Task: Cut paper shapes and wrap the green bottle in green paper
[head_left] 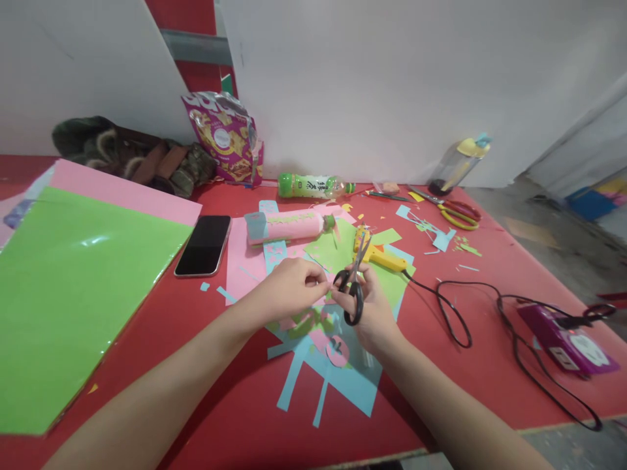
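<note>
Black-handled scissors point(356, 287) are held in my right hand point(375, 313), their blades pointing up and away from me. My left hand point(296, 284) is closed in a pinch, its fingertips meeting those of my right hand; a tiny bit of something may be between them, too small to make out. Below both hands lie cut scraps of pink, green and blue paper point(353, 382), with a pink paper disc point(337, 351) among them. Just beyond my hands rests a bottle wrapped in pink paper point(294, 225). A yellow glue gun point(386, 258) lies beyond the scissors.
A phone point(204, 246) and green sheets point(83, 294) are at left. Along the wall stand a snack bag point(225, 137), a green-labelled bottle point(313, 187) and a clear yellow-lidded bottle point(458, 166). Larger scissors point(458, 214) lie right. A black cord point(443, 303) trails near a purple power strip point(568, 339).
</note>
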`<state>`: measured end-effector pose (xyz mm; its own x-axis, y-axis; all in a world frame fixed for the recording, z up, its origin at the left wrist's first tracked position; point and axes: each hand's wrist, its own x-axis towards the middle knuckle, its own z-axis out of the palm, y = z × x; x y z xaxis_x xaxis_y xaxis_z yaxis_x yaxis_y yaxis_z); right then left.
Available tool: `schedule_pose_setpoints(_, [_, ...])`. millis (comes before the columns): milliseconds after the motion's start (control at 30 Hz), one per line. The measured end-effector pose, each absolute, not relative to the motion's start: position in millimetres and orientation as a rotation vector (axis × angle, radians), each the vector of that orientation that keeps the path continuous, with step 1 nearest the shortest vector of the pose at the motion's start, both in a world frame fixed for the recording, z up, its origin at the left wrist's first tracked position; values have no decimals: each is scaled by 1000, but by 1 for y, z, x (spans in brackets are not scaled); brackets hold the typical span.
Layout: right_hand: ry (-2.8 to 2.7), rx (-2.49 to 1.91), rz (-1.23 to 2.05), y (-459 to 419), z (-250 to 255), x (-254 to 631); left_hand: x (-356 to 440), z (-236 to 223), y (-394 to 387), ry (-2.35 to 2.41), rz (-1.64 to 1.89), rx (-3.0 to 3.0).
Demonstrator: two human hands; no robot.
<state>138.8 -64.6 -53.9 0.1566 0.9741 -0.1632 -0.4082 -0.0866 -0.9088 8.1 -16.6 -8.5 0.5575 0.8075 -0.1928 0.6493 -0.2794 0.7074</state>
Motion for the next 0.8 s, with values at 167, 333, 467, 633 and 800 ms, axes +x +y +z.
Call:
schedule_pose_setpoints(167, [-737,-1093,1321,-66,-54,139,5,-6,-13,1208,219,2079])
schedule_pose_setpoints(333, [-741,-1118,1302,-65,-52,137,-2,-7,-4,1313,121,2170])
schedule_pose_setpoints(467, [-749,-1134,1293,-63,-53,137,-9,-8,6,1472,92,2186])
schedule_pose_setpoints(633, [-777,-1159,1283,-64,-54,137,-23,-12,19,1632,13,2125])
schedule_pose_setpoints(800, [-803,-1163,1288,-65,-56,136,-33,-26,30,1646,-68,2171])
